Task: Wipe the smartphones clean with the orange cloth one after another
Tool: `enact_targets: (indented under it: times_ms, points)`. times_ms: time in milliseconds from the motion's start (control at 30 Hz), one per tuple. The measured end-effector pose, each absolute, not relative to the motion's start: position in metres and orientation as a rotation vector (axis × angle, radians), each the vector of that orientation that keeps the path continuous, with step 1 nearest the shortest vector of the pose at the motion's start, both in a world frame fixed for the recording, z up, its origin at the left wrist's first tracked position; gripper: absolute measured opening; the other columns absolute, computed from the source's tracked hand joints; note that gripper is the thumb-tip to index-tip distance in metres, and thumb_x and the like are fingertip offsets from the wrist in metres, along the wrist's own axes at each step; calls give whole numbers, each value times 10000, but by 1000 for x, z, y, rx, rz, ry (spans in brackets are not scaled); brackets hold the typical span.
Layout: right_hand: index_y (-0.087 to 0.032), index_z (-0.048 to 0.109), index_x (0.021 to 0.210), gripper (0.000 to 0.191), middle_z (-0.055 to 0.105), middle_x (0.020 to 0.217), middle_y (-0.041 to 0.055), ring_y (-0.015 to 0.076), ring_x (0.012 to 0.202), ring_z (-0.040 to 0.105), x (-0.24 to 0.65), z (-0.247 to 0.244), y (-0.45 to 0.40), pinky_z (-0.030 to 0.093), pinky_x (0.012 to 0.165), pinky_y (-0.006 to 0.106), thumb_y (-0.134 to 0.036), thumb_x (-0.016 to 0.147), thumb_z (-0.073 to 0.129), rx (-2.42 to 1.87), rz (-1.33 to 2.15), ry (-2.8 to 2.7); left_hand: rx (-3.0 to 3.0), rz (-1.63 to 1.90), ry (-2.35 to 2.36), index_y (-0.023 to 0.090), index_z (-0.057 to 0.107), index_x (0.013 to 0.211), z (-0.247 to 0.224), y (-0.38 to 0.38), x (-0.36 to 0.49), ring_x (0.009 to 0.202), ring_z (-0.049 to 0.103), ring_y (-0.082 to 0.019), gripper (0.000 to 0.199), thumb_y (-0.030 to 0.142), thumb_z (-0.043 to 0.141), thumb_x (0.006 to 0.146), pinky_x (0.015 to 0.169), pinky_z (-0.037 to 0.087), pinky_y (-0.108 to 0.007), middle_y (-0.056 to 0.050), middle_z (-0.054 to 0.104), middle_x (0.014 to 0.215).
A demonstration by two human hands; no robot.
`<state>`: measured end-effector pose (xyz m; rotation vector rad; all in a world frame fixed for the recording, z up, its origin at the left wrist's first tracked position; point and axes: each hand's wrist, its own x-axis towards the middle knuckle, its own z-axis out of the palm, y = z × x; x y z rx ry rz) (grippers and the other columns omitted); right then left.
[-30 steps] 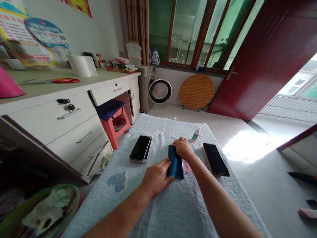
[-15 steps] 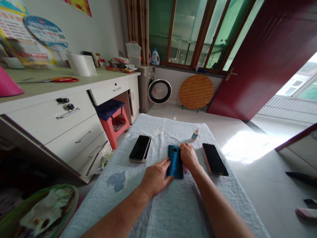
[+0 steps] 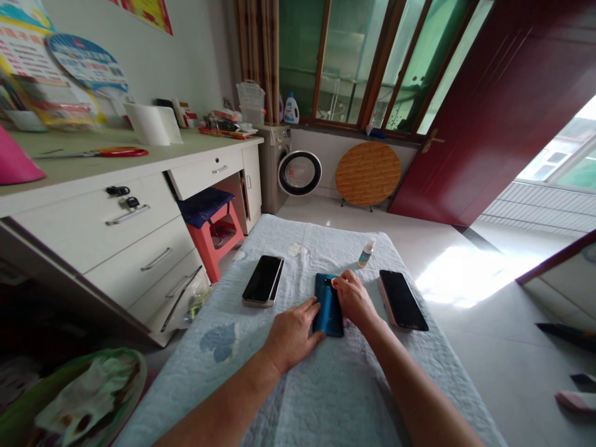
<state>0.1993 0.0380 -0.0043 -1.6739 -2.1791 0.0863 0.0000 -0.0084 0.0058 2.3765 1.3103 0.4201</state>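
Note:
A blue phone (image 3: pixel 329 313) lies back up on the cloth-covered table, its dark camera block near the far end. My left hand (image 3: pixel 291 335) holds it in place, fingers at its left edge and thumb at its near end. With fingers pinched, my right hand (image 3: pixel 354 298) is over the phone's upper right, by the camera block. A small orange piece (image 3: pixel 333 282) shows at its fingertips; most of it is hidden. Beyond that hand stands a small spray bottle (image 3: pixel 365 253) with a clear cap.
To the left lies a stack of phones (image 3: pixel 263 280), and to the right a dark-screened phone (image 3: pixel 403 300) rests on something pink. A pale blue quilted cloth (image 3: pixel 326 397) covers the table. Left are a red stool (image 3: pixel 216 239) and white drawers (image 3: pixel 135 248); a washing machine (image 3: pixel 274 167) stands behind.
My right hand has shifted slightly left, from the phone's upper right edge onto its back beside the camera block. My left hand and the phone stay in place.

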Motion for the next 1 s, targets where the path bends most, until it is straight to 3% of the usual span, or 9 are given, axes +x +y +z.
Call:
enact_targets:
  times_ms: [333, 667, 1000]
  points:
    - [-193, 670, 826, 246, 589, 869, 52, 161, 830, 515, 175, -10, 69, 368, 794, 241, -143, 921, 450, -1608, 42, -2139, 2393, 388, 1309, 222, 508, 1306, 5, -8, -1, 1167, 576, -266, 534, 365, 638, 808, 1003, 454, -377, -56, 492, 1420]
    - [-207, 674, 846, 260, 580, 832, 20, 140, 797, 482, 164, -5, 36, 347, 769, 239, -179, 950, 437, -1355, 137, -2314, 2358, 402, 1314, 245, 498, 1312, 11, -9, 1, 1125, 598, -272, 523, 367, 622, 819, 948, 487, -382, -39, 517, 1398]
    - [-221, 695, 899, 214, 581, 860, 32, 158, 824, 474, 183, -11, 50, 336, 788, 260, -173, 917, 487, -1593, 17, -2133, 2383, 395, 1319, 218, 512, 1308, 8, -9, 0, 1164, 577, -262, 533, 336, 642, 805, 1002, 457, -376, -61, 498, 1414]
